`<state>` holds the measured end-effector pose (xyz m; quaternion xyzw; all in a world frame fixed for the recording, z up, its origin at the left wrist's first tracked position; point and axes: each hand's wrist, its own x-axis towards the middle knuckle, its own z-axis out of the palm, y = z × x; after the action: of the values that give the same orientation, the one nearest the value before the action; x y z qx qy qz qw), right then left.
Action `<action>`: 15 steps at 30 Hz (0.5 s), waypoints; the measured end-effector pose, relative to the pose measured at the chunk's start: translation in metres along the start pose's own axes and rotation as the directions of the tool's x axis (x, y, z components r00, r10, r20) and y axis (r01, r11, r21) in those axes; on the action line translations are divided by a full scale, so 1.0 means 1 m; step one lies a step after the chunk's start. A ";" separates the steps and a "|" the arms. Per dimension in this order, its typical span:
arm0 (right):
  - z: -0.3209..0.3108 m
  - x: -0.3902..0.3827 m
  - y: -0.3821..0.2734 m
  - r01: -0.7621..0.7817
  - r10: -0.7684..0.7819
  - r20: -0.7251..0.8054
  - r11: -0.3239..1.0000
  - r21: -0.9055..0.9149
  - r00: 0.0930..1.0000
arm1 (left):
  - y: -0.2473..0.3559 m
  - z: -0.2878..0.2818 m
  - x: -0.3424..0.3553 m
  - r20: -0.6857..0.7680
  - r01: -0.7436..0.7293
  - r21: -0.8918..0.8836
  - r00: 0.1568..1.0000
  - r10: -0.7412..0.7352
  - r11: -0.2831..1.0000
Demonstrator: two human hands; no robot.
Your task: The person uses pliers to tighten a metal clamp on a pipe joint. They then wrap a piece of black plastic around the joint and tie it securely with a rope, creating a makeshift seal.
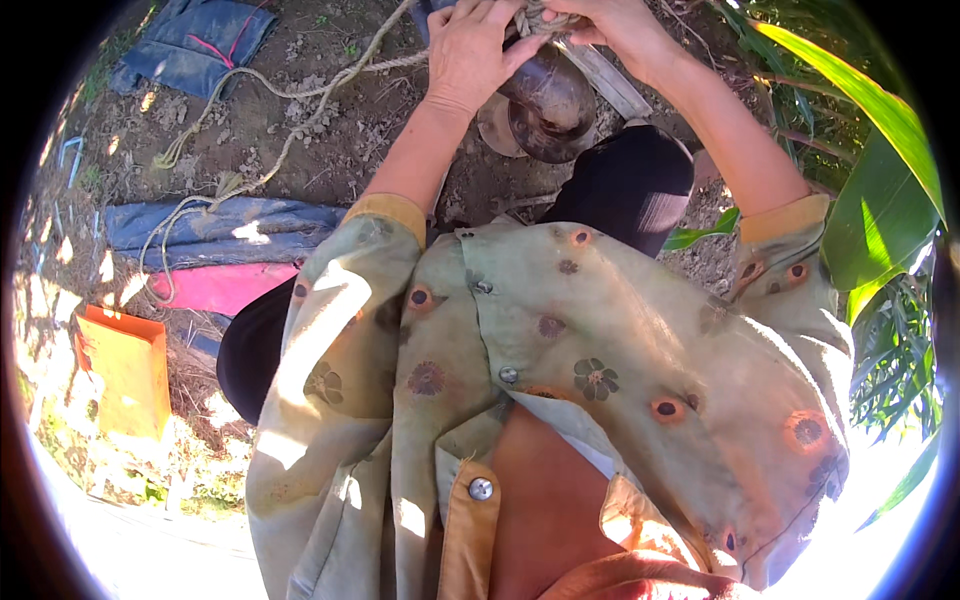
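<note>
Ground: bare brown soil [330, 165], clodded, with patches of sun toward the left.
Right margin: broad green leaves [880, 140], some lit through.
Rope: pale and twisted; a wrapped bundle [538, 18] sits at the upper edge between the two hands, just above the dark object.
Rope tail: loose strands [310, 93] run leftward over the soil; one loops down across the lower blue sheet.
Left hand: left hand [468, 55] at the upper edge, back upward, fingers slightly apart, thumb stretched toward the bundle. Fingertips run out of view; cannot tell whether it grips.
Right hand: right hand [618, 32] on the bundle's other side, fingers bent in and closed on the rope; fingertips partly hidden.
Dark object: dark curved object [552, 105], brown and glossy, below the hands; exact kind unclear.
Beside it: pale flat strip [612, 82], slanting, under the right wrist.
Knee: black-clad knee [630, 180], near the dark object's lower right.
Left side: folded blue sheet [190, 45] with pink string [228, 52]; lower blue sheet [265, 222] above pink material [225, 287]; upright orange bag [140, 375] farther down.
Clothing: greenish flowered shirt [600, 310], tan cuffs, fills the lower middle.
</note>
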<state>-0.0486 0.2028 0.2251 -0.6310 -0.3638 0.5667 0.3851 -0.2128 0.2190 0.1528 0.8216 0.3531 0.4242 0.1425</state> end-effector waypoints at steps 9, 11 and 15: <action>0.008 -0.022 -0.031 0.012 -0.020 -0.033 0.979 -0.206 0.999 | -0.001 0.007 0.000 0.097 0.105 -0.174 0.991 -0.089 0.979; 0.002 -0.022 -0.016 0.000 -0.001 -0.005 0.985 -0.175 1.000 | 0.000 0.004 -0.004 0.143 0.125 -0.151 0.984 -0.103 0.981; -0.003 -0.023 -0.001 -0.131 0.148 -0.125 0.982 0.137 0.981 | -0.010 -0.006 0.010 0.277 -0.014 -0.146 0.959 0.054 0.989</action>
<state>-0.0478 0.1828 0.2365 -0.6660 -0.2546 0.5705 0.4075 -0.2176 0.2327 0.1573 0.8669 0.2841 0.3303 0.2422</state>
